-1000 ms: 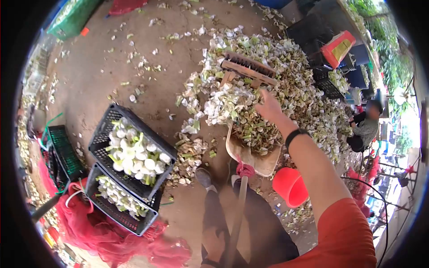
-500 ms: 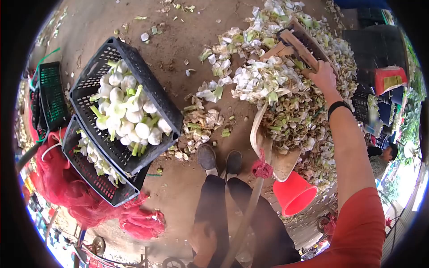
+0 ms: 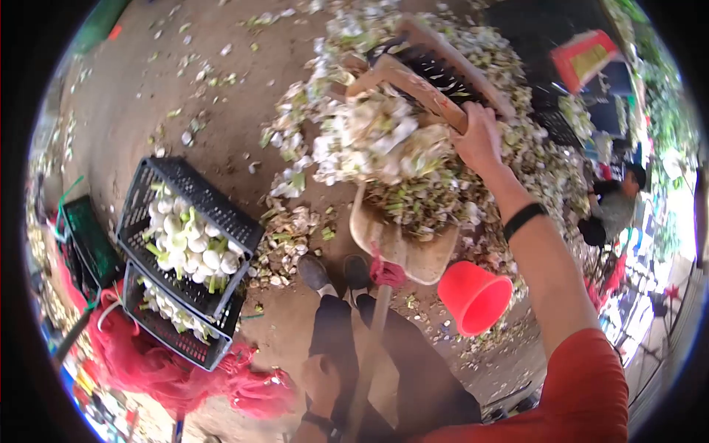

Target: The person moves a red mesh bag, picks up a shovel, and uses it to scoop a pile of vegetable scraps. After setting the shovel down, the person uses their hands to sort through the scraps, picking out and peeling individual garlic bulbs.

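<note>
My right hand (image 3: 478, 136) is closed around the edge of a wooden frame strung with black strips (image 3: 439, 74), much like a small stool. The frame presses into a large heap of garlic skins and stalk scraps (image 3: 384, 140), which are partly blurred. Below the heap, a pale shovel (image 3: 402, 251) lies with its blade under the scraps. Dark red cloth is knotted where its handle begins. The handle runs back between my legs. My left hand (image 3: 321, 380), fingers curled and blurred, is over my left leg beside the handle; whatever it might hold is hidden.
A red bucket (image 3: 473, 295) is right of the shovel. On the left, black crates (image 3: 129, 214) contain garlic bulbs (image 3: 185, 236), with red netting (image 3: 155, 354) below them. Another person (image 3: 617, 199) is at the far right, near a red-and-yellow container (image 3: 583, 59).
My right hand has drawn the wooden frame and a clump of skins nearer the shovel blade. The view has shifted, so the crates appear lower. My left hand remains by my leg.
</note>
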